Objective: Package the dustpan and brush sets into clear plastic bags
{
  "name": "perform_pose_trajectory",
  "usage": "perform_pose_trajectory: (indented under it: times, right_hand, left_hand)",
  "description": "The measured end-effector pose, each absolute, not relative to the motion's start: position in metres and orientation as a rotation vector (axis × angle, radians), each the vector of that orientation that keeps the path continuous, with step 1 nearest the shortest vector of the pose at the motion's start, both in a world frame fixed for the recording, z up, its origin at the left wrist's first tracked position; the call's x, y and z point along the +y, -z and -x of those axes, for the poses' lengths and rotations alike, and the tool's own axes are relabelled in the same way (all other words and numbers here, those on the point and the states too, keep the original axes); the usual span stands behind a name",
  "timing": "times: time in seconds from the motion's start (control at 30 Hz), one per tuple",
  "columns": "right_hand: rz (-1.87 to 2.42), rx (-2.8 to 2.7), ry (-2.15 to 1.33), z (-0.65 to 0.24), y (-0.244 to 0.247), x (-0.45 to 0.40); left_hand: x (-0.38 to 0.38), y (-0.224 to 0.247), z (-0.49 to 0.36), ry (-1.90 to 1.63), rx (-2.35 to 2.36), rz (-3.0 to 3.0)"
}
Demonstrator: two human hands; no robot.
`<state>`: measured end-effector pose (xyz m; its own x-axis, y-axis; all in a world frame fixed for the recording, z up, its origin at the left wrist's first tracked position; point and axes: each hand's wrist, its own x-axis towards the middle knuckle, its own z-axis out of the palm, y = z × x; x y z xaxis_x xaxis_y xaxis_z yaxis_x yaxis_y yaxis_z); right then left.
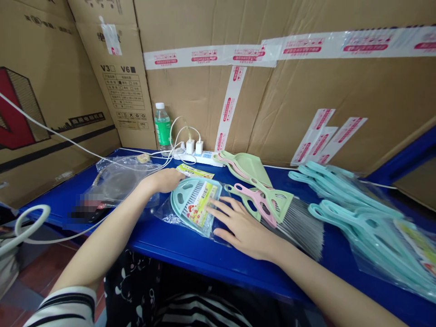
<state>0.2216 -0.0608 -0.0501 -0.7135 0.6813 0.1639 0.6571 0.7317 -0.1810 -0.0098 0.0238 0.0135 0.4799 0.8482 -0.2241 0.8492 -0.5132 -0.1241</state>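
Observation:
A light-blue dustpan (184, 193) with a grey-bristled brush lies in a clear plastic bag in front of me. A yellow-green printed card (203, 204) lies over its bristles. My right hand (240, 225) rests palm down, fingers spread, on the bag's right side. My left hand (166, 180) is curled at the upper left of the dustpan, by the left end of yellow label cards (197, 172). Its fingertips are hidden, so I cannot see what they grip. Beyond my right hand lie green and pink brushes (264, 204) with grey bristles.
Light-green dustpans (250, 165) lie behind the brushes. Bagged light-blue sets (371, 231) fill the right side. A power strip (204, 157) with white chargers and cables and a water bottle (162, 127) stand at the back. Clear plastic bags (122, 177) lie left on the blue table (190, 263).

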Motion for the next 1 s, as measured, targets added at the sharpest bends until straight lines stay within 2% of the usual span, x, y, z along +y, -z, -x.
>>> perform_pose_trajectory:
  times: [0.13,0.4,0.63,1.0]
  right_hand:
    - [1.091,-2.738,-0.162,-0.222,0.048,-0.06]
    - [1.071,-2.656,0.106,-0.232,0.053,-0.056]
    - [1.074,-2.596,0.168,-0.238,0.056,-0.05]
    - [0.998,-2.567,0.399,-0.248,0.058,-0.038]
  left_hand:
    - [0.024,-0.013,0.01,0.409,1.56,-2.694]
    - [0.026,-0.01,0.013,0.363,1.552,-2.691]
    - [0.029,-0.007,0.015,0.329,1.555,-2.71]
    - [0.023,-0.013,0.015,0.412,1.518,-2.682]
